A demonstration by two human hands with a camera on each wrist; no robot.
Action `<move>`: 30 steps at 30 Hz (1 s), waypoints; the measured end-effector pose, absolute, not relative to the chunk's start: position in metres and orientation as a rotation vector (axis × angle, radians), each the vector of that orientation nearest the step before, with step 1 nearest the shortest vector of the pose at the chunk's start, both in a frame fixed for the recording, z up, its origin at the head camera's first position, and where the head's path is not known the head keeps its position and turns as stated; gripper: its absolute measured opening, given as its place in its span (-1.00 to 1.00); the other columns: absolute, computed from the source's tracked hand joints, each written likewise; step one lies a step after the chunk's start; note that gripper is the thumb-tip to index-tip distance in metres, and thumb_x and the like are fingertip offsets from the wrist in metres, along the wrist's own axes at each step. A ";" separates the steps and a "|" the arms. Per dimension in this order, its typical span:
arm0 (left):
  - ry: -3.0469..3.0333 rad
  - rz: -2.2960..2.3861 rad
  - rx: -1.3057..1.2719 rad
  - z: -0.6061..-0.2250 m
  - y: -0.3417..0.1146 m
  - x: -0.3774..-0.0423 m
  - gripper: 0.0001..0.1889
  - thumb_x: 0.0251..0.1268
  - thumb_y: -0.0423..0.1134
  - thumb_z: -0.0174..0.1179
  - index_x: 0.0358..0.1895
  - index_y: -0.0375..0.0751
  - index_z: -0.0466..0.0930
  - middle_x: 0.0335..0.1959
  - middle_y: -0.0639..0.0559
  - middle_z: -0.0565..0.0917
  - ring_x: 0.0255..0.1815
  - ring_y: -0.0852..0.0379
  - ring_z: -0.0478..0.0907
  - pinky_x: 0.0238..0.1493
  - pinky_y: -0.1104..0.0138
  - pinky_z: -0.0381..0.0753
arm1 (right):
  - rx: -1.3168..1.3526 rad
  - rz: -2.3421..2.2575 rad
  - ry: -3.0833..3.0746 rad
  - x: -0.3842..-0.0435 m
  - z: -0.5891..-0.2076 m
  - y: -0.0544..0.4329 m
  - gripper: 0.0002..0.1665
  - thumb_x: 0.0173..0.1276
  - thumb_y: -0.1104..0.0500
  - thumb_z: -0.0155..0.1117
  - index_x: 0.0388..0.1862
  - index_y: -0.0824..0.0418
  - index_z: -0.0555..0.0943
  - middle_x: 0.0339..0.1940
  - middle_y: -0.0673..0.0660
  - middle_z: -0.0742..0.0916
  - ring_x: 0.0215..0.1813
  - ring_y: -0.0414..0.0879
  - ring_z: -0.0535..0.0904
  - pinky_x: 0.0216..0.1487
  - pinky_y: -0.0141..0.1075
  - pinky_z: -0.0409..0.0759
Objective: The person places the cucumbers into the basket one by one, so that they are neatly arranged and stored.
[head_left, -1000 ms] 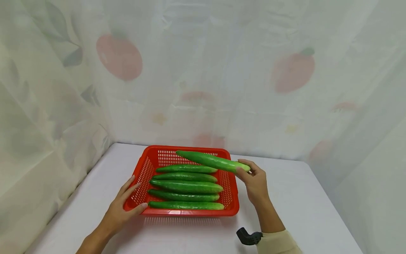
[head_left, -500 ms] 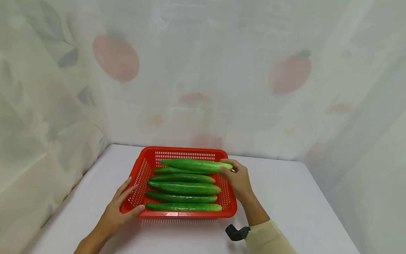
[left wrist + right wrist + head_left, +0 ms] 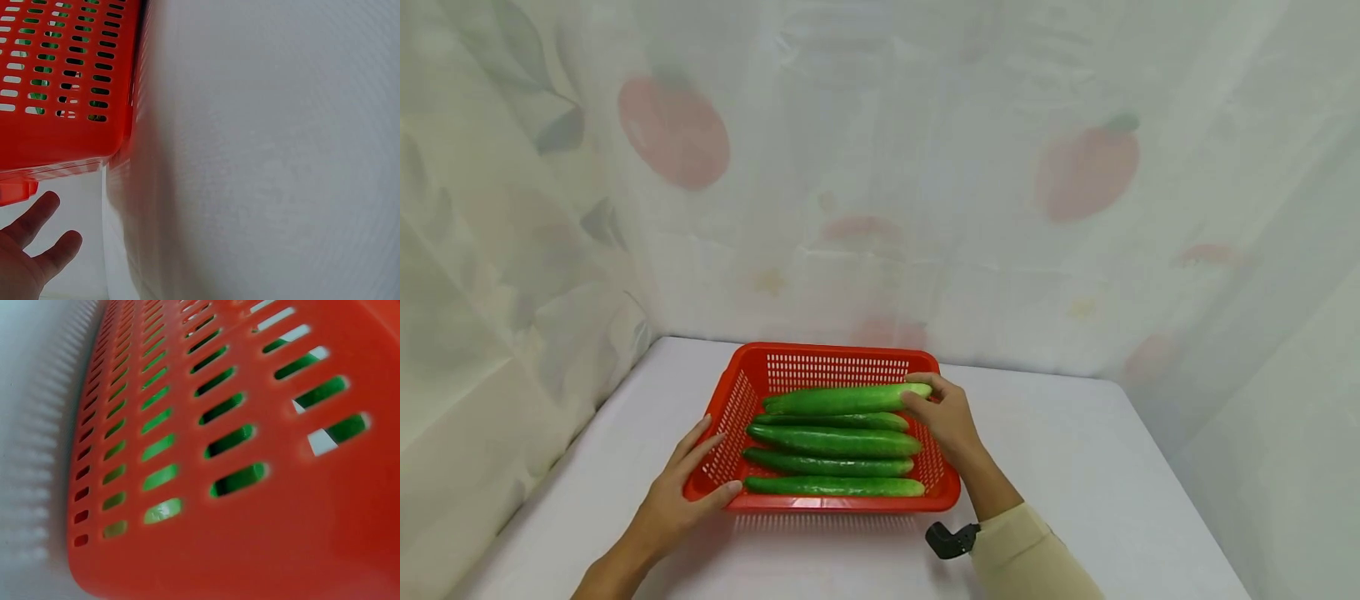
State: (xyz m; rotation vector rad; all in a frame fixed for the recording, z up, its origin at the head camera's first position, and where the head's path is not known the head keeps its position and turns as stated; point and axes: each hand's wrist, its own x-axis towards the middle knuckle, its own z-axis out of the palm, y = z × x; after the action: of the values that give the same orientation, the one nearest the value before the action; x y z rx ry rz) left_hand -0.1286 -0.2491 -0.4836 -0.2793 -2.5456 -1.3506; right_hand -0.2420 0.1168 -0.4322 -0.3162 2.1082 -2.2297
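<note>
A red slotted plastic basket (image 3: 790, 503) holds several long green cucumbers lying side by side, such as this cucumber (image 3: 835, 442). At its back, my right hand (image 3: 951, 421) pinches the pale end of another cucumber (image 3: 842, 401) between thumb and fingers. This one lies low over the rearmost cucumber, which it mostly hides. My left hand (image 3: 673, 500) is spread at the basket's front left corner, thumb on the front rim, fingers along the left side. In the left wrist view, two of its fingers (image 3: 59, 250) extend beside the basket wall. Only basket wall (image 3: 187, 556) and cucumbers behind its slots show in the right wrist view.
The basket stands on a white-covered table (image 3: 1060, 467). A pale curtain (image 3: 880, 167) with printed fruit hangs behind and along both sides. A black curved piece (image 3: 951, 541) sticks out at the right sleeve (image 3: 1026, 554).
My right hand has moved left and slightly down with the cucumber, which has gone from tilted above the basket to lying over the back of the row. The left hand stays at the corner.
</note>
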 end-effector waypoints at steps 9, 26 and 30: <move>-2.557 -1.359 -0.269 -0.482 -0.250 -0.129 -0.28 0.12 -0.16 0.41 0.37 -0.20 0.35 0.52 0.09 0.02 0.42 -0.24 0.01 0.06 -0.35 0.17 | -0.358 -2.107 2.189 -0.245 -0.431 0.109 -0.58 0.32 0.28 0.32 0.12 0.43 0.53 -0.17 0.28 0.61 -0.14 0.05 0.63 -0.06 -0.08 0.59; -2.565 -1.325 -0.254 -0.483 -0.249 -0.129 -0.28 0.12 -0.15 0.41 0.35 -0.24 0.36 0.52 0.07 0.02 0.40 -0.23 0.05 0.06 -0.31 0.22 | -0.435 -1.790 2.490 -0.254 -0.435 0.101 -0.69 0.32 0.36 0.24 0.05 0.35 0.61 -0.13 0.22 0.67 -0.18 0.01 0.58 -0.16 -0.12 0.57; -2.571 -1.319 -0.246 -0.483 -0.249 -0.128 -0.28 0.11 -0.14 0.41 0.35 -0.23 0.36 0.52 0.07 0.03 0.40 -0.24 0.05 0.06 -0.33 0.22 | -0.454 -1.784 2.507 -0.254 -0.434 0.102 -0.67 0.35 0.36 0.22 0.09 0.33 0.59 0.04 0.28 0.64 0.06 0.07 0.55 0.03 -0.06 0.51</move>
State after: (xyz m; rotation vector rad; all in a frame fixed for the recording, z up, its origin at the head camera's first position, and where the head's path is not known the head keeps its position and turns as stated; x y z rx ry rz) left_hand -0.1283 -0.2487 -0.4833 -0.2463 -2.5707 -1.3192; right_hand -0.2542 0.1022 -0.4340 -0.4542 2.5072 -1.7835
